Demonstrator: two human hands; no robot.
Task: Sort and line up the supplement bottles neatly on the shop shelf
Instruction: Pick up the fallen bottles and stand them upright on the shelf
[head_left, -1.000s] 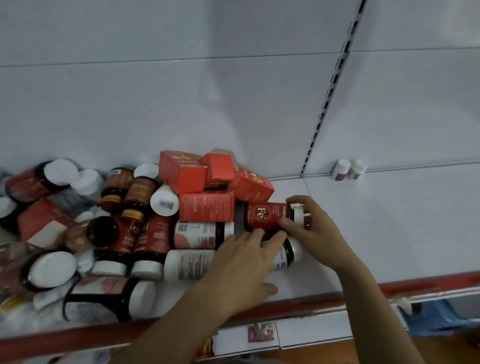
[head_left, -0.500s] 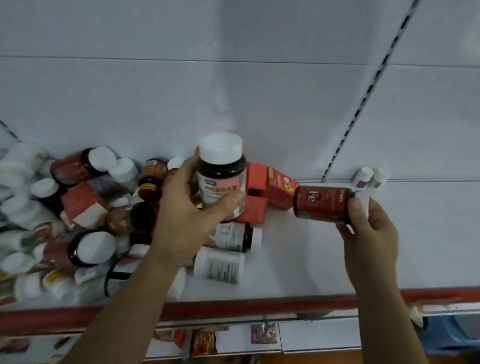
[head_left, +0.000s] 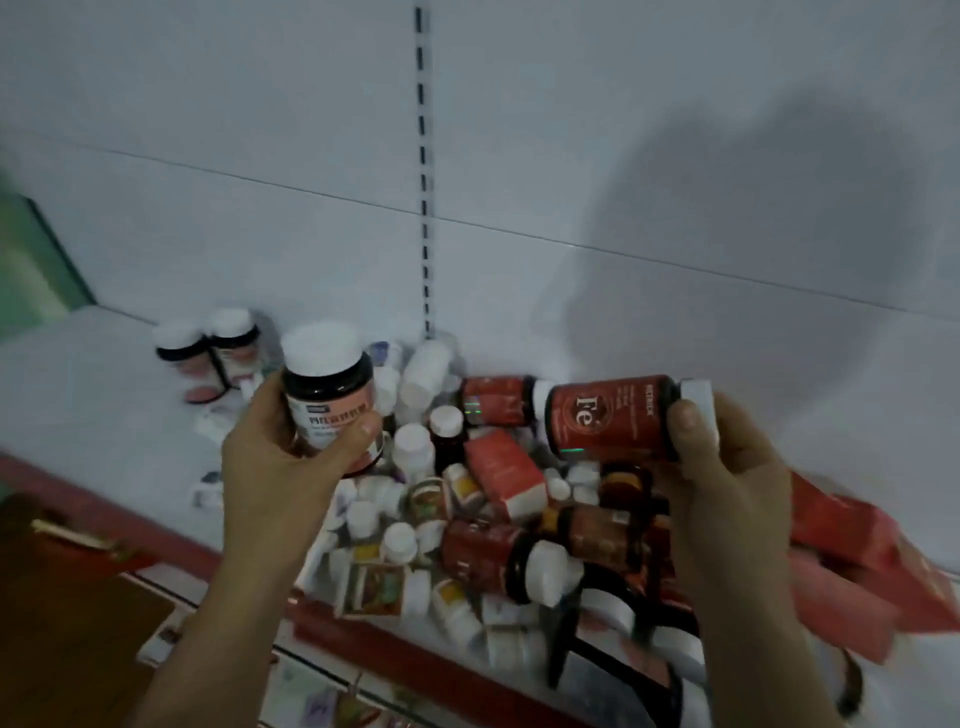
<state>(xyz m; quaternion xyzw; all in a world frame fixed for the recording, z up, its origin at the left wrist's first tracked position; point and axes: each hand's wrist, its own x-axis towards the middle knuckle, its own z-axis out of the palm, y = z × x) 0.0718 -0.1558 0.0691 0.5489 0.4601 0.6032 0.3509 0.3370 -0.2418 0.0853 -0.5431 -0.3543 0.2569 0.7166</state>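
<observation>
My left hand (head_left: 280, 467) grips a dark bottle with a white cap and pink label (head_left: 330, 387), held upright above the white shelf (head_left: 78, 395). My right hand (head_left: 727, 467) holds a red Fe bottle (head_left: 610, 415) sideways by its white cap end, over a jumbled pile of bottles (head_left: 467, 530) lying on the shelf. Two matching pink-label bottles (head_left: 208, 343) stand side by side at the back left of the shelf.
Red boxes (head_left: 852, 571) lie in the pile at the right, and one red box (head_left: 501, 475) sits in its middle. A red strip (head_left: 104, 512) runs along the shelf's front edge. A slotted upright (head_left: 423, 171) divides the white back wall. Brown floor shows lower left.
The view has swung left, so the pile now lies centre and right. Both hands carried their bottles leftward; two standing pink-label bottles have come into view at the back left.
</observation>
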